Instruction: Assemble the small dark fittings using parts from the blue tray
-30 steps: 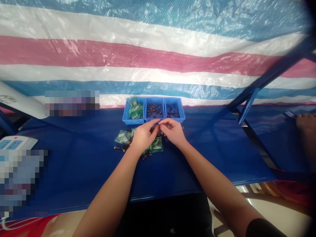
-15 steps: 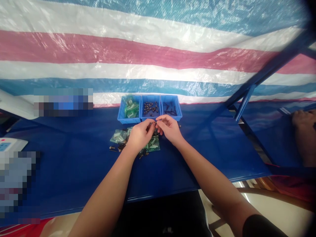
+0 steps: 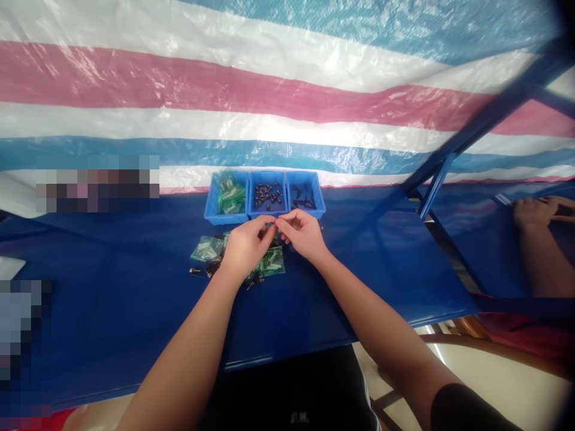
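Observation:
My left hand (image 3: 245, 245) and my right hand (image 3: 306, 237) meet fingertip to fingertip above the pile, both closed in a pinch. Whatever sits between the fingertips is too small and too covered to name. Below them lie clear greenish plastic bags of small metal parts, one bag (image 3: 209, 248) left of my left hand and another bag (image 3: 274, 261) under the hands. Loose dark screws (image 3: 214, 268) are scattered around these bags, partly hidden by my left hand. A single screw (image 3: 195, 272) lies apart at the left.
Three blue bins stand in a row behind my hands: the left bin (image 3: 220, 219) holds green bags, the middle bin (image 3: 254, 212) brassy screws, the right bin (image 3: 320, 205) dark screws. A blue metal frame (image 3: 438, 182) rises at right; beyond it rests another person's hand (image 3: 534, 212).
The whole view has shifted, so the bins and hands appear slightly further left. My fingertips have come closer together, covering the thin small piece that showed between them.

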The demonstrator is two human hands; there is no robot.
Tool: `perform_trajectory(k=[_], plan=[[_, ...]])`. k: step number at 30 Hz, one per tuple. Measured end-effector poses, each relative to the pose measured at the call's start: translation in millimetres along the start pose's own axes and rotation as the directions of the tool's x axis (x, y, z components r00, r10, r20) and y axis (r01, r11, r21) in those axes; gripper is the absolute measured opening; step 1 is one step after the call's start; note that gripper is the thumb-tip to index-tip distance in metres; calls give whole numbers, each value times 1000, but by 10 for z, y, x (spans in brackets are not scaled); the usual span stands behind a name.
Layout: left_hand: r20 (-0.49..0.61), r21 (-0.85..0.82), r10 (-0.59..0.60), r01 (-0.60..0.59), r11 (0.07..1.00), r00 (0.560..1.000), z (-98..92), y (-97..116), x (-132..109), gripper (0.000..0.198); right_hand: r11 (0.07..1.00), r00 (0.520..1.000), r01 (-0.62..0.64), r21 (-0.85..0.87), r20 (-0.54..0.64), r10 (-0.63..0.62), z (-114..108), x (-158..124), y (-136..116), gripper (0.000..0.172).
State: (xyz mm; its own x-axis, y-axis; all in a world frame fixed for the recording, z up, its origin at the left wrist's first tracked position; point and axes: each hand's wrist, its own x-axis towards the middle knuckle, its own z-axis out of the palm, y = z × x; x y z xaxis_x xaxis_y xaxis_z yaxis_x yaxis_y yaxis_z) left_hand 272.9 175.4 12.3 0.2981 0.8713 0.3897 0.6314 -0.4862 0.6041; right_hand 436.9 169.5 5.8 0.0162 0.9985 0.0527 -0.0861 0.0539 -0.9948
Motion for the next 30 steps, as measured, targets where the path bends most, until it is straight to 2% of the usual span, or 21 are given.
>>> perform_trajectory(k=[21, 30], plan=[[58, 16, -67, 66, 998, 996, -36, 35, 0, 30, 998, 997, 50, 28, 64, -52, -2, 7, 52, 35], [-14, -10, -30, 30, 1000, 999, -12, 18, -4, 27, 998, 999, 40, 39, 13, -40, 0, 35, 46, 37]])
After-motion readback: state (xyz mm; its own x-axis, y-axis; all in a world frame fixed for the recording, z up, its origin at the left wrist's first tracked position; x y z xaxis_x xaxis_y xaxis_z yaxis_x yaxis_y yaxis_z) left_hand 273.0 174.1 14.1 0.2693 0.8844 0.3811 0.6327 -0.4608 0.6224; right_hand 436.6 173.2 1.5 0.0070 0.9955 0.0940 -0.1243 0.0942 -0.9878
